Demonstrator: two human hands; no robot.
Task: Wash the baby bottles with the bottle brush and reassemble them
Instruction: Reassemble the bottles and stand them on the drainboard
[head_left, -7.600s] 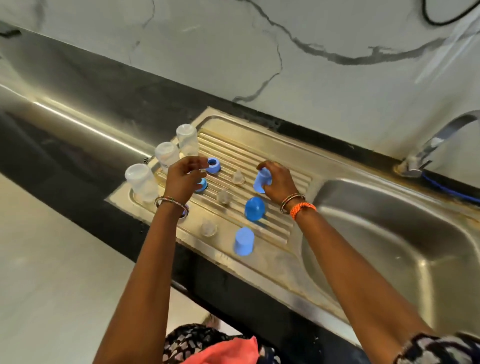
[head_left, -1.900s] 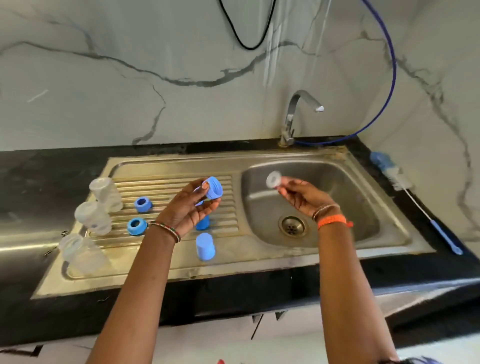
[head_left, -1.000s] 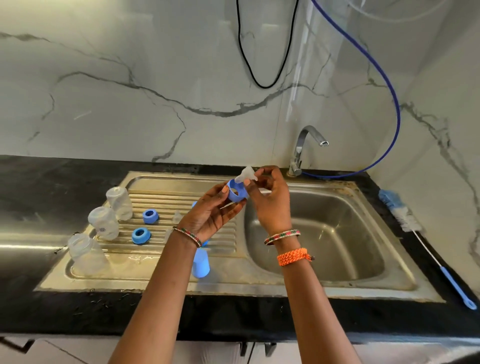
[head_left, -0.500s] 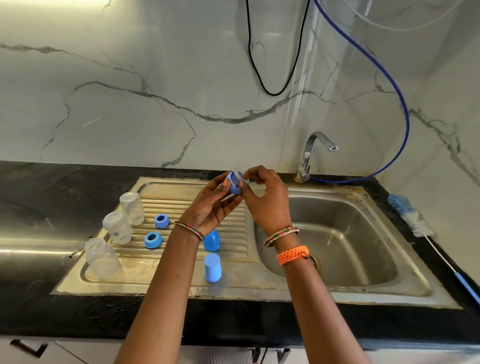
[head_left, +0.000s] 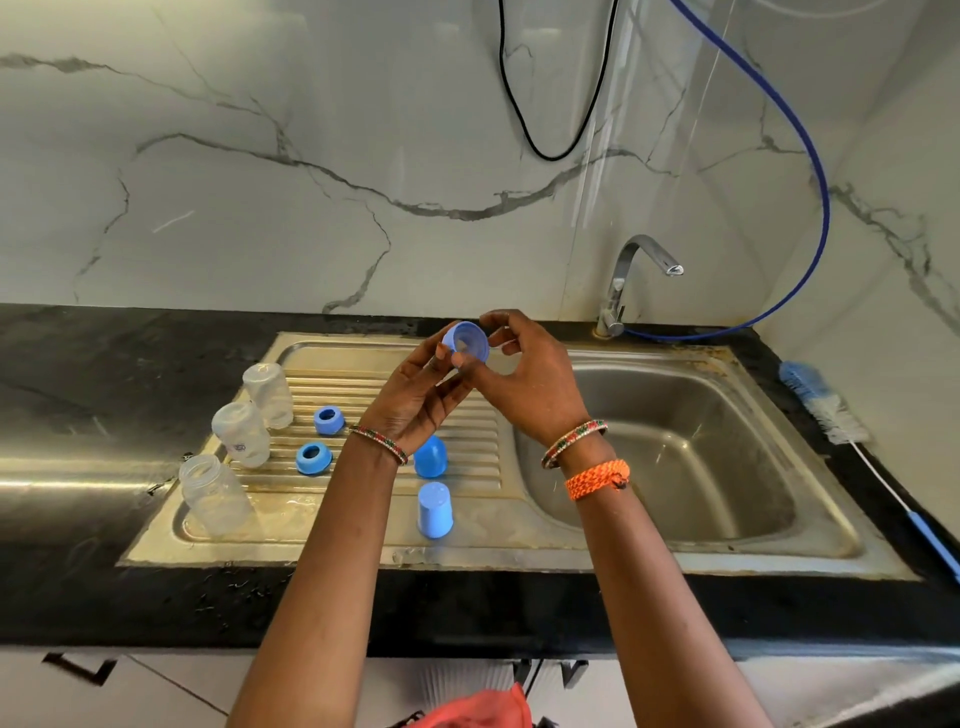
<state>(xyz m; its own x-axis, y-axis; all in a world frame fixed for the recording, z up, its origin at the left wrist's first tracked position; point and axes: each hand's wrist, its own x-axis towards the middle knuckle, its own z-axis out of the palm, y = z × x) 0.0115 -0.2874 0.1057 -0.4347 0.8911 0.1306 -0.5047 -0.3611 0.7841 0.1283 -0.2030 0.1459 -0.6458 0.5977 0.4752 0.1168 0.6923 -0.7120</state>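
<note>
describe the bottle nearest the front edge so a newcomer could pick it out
Start at the steel sink and look to its ribbed draining board on the left. Three clear bottles stand in a line along its left edge. The one meant is the front bottle, nearest the person; its wide mouth shows.

I see a white marble wall (head_left: 260, 208) with grey veins beyond my hands, a black countertop (head_left: 104, 364) beneath.
</note>
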